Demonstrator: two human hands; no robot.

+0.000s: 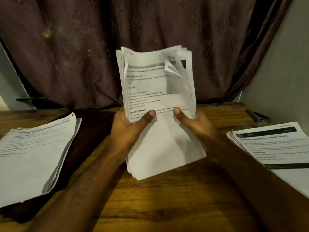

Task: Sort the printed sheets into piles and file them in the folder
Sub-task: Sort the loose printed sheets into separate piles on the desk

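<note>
We have a single view, from a wide-angle camera worn on the person's head. It looks forward and down, close over the table [150, 198], with both forearms reaching in from the bottom edge and a curtain [83, 47] filling the top half. Straight lines bow towards the edges.

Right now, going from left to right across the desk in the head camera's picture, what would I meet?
Left pile of sheets → left hand → held stack of sheets → right hand → right pile of sheets. A pen lies behind the right pile.
</note>
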